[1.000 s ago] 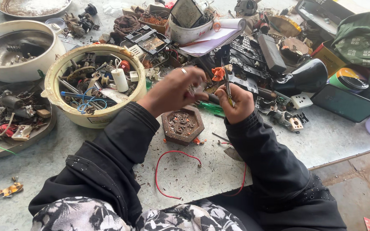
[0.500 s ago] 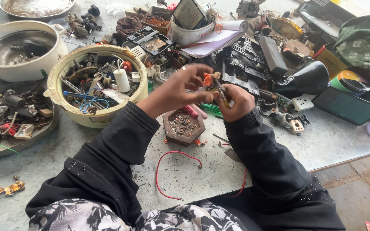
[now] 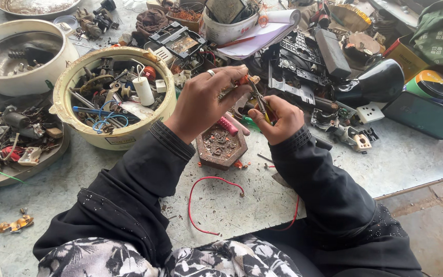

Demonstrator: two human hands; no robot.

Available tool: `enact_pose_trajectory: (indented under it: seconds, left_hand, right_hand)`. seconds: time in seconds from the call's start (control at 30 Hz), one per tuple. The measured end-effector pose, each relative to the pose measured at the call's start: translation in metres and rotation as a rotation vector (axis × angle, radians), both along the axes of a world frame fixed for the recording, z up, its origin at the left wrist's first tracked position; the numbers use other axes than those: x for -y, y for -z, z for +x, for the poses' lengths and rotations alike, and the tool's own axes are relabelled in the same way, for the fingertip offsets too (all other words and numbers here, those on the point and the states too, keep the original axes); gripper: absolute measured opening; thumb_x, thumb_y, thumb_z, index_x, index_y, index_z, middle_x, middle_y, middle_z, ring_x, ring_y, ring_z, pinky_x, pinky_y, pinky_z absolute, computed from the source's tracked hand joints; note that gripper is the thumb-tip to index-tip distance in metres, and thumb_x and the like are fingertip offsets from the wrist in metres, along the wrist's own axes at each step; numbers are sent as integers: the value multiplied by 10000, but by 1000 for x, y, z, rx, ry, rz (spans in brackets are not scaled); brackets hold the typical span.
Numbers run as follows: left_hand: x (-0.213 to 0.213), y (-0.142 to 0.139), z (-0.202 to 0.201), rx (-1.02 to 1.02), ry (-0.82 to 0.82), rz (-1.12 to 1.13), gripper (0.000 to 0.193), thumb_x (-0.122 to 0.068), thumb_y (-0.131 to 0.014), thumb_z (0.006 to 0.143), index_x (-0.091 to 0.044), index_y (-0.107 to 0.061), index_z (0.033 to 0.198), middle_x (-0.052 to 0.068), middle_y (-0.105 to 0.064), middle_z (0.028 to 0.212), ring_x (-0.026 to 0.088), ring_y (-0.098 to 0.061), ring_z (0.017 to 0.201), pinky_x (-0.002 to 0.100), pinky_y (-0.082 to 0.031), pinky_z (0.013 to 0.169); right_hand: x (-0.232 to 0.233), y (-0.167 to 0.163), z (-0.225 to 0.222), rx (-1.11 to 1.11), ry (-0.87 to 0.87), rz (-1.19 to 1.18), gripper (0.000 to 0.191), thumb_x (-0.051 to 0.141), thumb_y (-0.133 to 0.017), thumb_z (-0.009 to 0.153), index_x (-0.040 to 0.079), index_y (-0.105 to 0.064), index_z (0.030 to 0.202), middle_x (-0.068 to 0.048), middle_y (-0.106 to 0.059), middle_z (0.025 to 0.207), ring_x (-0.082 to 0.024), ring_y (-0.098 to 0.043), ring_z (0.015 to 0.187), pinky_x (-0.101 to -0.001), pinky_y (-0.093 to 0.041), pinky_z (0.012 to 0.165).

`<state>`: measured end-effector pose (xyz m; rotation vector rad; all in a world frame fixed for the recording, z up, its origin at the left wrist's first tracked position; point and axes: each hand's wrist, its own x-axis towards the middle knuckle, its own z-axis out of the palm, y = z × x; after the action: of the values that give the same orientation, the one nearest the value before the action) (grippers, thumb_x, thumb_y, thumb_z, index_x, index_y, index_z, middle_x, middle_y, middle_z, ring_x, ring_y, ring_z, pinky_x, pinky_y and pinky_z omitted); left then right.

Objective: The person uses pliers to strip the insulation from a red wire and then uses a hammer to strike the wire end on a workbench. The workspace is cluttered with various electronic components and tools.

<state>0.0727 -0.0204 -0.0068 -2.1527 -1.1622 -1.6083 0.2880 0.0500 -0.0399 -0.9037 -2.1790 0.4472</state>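
Two hands at work above the grey bench: left hand, ring on one finger, pinching a small orange part at the fingertips; right hand closed around a slim plier-type tool, tip meeting the part from below. Part held in the air just above the hexagonal tray of loose scraps, beside the cream bowl of wires and components. For a clean result: keep both wrists low and close together, grip the part near the working point, apply the tool tip squarely, squeeze gradually. Keep the work over the tray to catch fragments. Red wire lying loose near the bench edge, well apart from both hands.
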Motion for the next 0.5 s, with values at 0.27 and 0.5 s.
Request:
enact_pose_trajectory:
  seconds: [0.27, 0.5]
  left_hand:
    - [-19, 3, -19, 700, 692, -711, 387, -245, -749, 966, -24, -671, 1274, 72, -743, 1123, 124, -741, 984, 264, -627, 832]
    - [-26, 17, -19, 711, 764, -716, 274, -89, -754, 956, 3, -661, 1198, 112, -721, 1195, 134, -728, 1042, 290, -632, 925]
  right_hand:
    - [-6, -1, 5, -61, -32, 302, 354, 276, -829, 897, 8, -654, 1048, -75, -647, 832, -222, -656, 779, -370, -520, 762]
    - [-6, -7, 6, 19, -36, 379, 344, 259, -841, 879, 26, -640, 1033, -65, -594, 819, -256, -593, 814, -409, -468, 781]
